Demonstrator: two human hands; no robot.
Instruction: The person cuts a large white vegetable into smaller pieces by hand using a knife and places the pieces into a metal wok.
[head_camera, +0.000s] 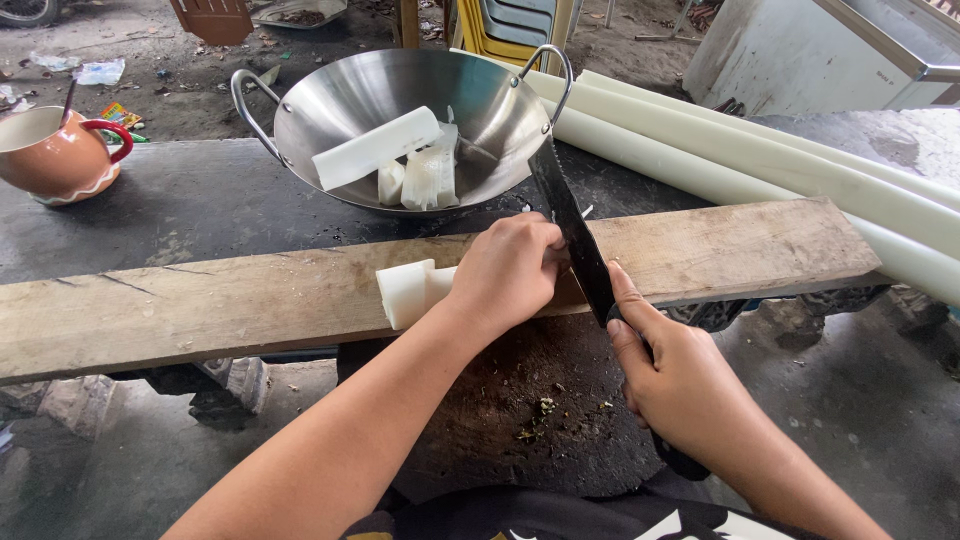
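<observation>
1. Left hand (508, 270): closed over a white rectangular stem block (408, 291), pressing it onto the long wooden plank (200, 305).
2. Right hand (672, 380): gripping a dark-bladed long knife (570, 225), blade standing just right of the left hand.
3. Far: round steel wok (500, 100) holding cut white pieces (400, 160).

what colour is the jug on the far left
The jug is terracotta orange with a red handle and a cream inside, seen in the head view.
</observation>
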